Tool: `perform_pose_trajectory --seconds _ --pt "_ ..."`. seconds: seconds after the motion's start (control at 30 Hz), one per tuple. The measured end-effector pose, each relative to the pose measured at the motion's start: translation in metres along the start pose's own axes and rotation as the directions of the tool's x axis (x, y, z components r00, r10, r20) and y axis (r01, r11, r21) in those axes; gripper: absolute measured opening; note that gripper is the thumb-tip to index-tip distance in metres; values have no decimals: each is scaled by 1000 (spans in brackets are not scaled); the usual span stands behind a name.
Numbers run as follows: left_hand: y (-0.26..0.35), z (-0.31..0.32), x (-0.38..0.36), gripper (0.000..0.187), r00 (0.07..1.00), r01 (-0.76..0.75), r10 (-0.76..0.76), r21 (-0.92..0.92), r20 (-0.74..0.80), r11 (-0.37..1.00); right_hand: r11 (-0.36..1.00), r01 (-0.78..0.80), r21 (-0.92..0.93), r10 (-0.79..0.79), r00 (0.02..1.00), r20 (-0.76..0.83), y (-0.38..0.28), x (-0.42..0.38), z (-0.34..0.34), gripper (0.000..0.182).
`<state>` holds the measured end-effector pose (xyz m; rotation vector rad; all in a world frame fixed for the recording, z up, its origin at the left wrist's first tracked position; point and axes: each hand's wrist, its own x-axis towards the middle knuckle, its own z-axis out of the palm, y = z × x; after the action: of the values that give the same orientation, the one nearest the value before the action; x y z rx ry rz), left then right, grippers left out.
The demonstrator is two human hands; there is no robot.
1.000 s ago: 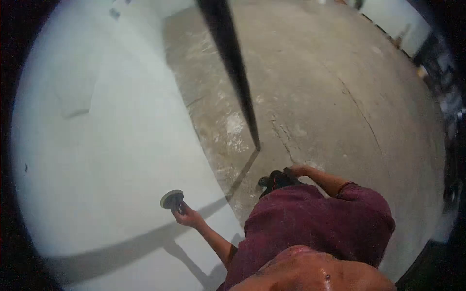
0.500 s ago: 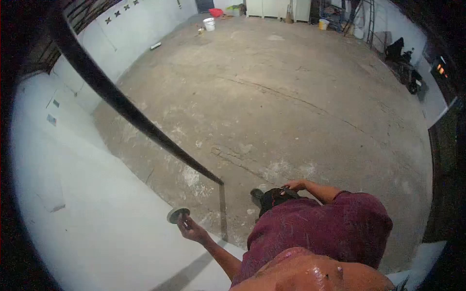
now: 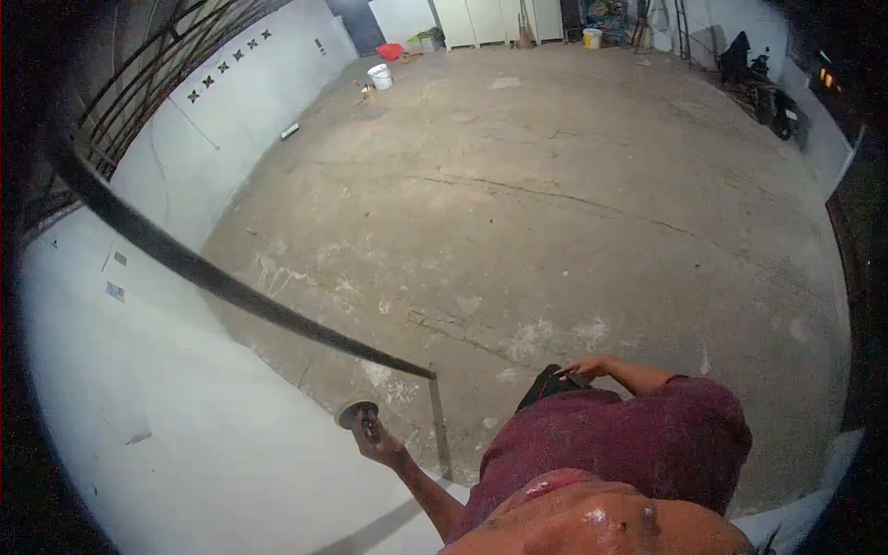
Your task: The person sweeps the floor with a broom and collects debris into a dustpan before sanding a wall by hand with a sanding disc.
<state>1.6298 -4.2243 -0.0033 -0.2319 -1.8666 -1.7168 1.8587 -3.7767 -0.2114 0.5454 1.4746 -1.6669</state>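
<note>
My left hand (image 3: 377, 438) is closed around the dark grip of a round disc-shaped tool (image 3: 355, 414), its flat pale face turned to the white wall (image 3: 231, 435) on the left. The disc's edge is close to the wall's lower border in this view. My right hand (image 3: 589, 368) lies at the front of my body, fingers stretched over dark cloth (image 3: 541, 388) below a maroon shirt (image 3: 610, 435). Nothing shows in its fingers.
A dark pole (image 3: 250, 296) slants across the left side. Beyond lies a cracked concrete floor (image 3: 518, 250). At the back stand a white bucket (image 3: 380, 78), a red basin (image 3: 389, 52), pale cabinets (image 3: 481, 23) and a yellow bucket (image 3: 592, 39). A motorbike (image 3: 760, 92) stands at the right.
The view has shifted, and the pole looks flatter across it. My left hand, still holding the disc tool, appears slightly farther right and lower. My right hand also appears a little farther right.
</note>
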Motion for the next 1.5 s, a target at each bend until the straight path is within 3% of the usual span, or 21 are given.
perform_pose_trajectory --seconds 0.07,0.1,0.13,0.17,0.2,0.27,0.3,0.37,0.4,0.47,0.63,0.73,0.8,0.83,0.9,1.03,1.1,1.2,1.33,1.4,1.5 --pt "-2 25 -12 24 999 37 -37 41 3 998 993 82 87 -83 997 4 23 -9 -18 75" --pt "7 43 -20 24 999 34 -34 40 4 999 996 81 22 -81 997 20 25 -8 -24 76" --pt "20 63 -28 25 996 90 -90 -107 5 990 996 80 -42 -79 996 36 39 -1 -34 76" --pt "29 81 -38 25 990 143 -143 -250 18 958 956 127 -266 -132 991 -2 58 -1 -50 71" --pt "32 99 -46 25 990 137 -135 -250 25 958 956 135 -261 -141 990 -3 65 -8 -59 71" --pt "37 131 -64 26 997 -25 19 87 72 996 993 -22 115 18 999 36 79 -32 -79 64" --pt "40 145 -77 26 997 -29 22 85 79 996 992 -18 121 14 999 35 90 -45 -92 64" --pt "47 170 -94 27 982 166 -165 -11 94 986 999 0 49 -5 994 106 109 -68 -117 58" --pt "54 182 -100 27 982 154 -153 0 111 988 1000 17 20 -19 989 146 117 -74 -123 56" --pt "68 208 -114 28 969 -112 39 295 243 949 994 43 100 -56 990 127 134 -90 -134 55" --pt "97 256 -132 25 940 -73 -32 292 340 954 989 76 129 -83 995 52 157 -111 -140 56" --pt "97 284 -135 22 932 -153 42 283 361 947 990 88 110 -84 996 -37 169 -112 -135 58" --pt "96 301 -138 22 931 -111 -18 328 366 938 970 206 -131 -221 969 -110 195 -88 -140 61" --pt "104 309 -142 22 929 -111 -19 326 370 939 971 205 -127 -219 969 -113 200 -89 -144 61" --pt "123 325 -150 22 907 -139 14 267 421 954 984 87 157 -81 996 -47 203 -92 -149 61" --pt "120 336 -155 22 890 -137 3 260 456 956 986 117 118 -117 993 -13 205 -105 -163 63" --pt "111 337 -154 22 883 -245 89 292 460 925 984 101 146 -98 995 -30 208 -107 -165 58" --pt "122 336 -157 23 900 -143 18 258 435 955 993 81 90 -80 997 -20 214 -113 -175 61" --pt "116 328 -157 25 916 -173 45 292 398 941 978 149 147 -161 984 74 210 -109 -188 61" --pt "110 325 -158 27 902 -271 132 302 411 914 982 63 -178 -66 998 -13 199 -102 -184 57" --pt "108 327 -159 26 909 -255 113 319 402 913 974 153 -166 -174 977 -122 181 -128 -169 53"
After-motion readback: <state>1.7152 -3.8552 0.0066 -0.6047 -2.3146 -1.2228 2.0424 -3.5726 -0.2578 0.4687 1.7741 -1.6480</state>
